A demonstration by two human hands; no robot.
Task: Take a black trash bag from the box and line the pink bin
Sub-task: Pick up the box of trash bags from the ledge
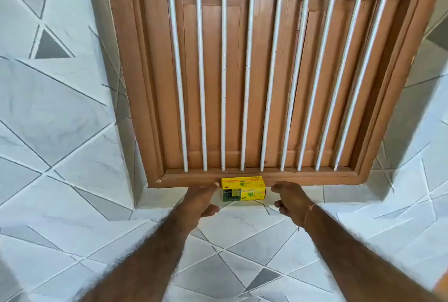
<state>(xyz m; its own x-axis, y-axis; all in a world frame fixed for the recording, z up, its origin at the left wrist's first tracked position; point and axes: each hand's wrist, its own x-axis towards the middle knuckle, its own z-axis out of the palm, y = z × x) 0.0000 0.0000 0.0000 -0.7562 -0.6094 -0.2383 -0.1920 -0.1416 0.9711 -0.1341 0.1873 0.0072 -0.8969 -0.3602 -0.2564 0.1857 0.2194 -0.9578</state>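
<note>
Both hands are reaching forward with fingers loosely curled and holding nothing: the left hand (202,198) is hovering just left of the yellow box (243,189), the right hand (291,201) just right of it, a thread showing at its wrist. The box is sitting on the tiled ledge (242,224), up against the bottom of a brown wooden window frame (135,98) with shut shutters behind white vertical bars (247,76). Grey-and-white geometric tiles (55,112) are covering the walls on either side.

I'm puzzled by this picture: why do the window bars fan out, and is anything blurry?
Head view: the wide-angle lens splays the white bars of the brown wooden window frame; lighting is soft and even, without glare; the small yellow cardboard box looks sharp, its print too small to read.
</note>
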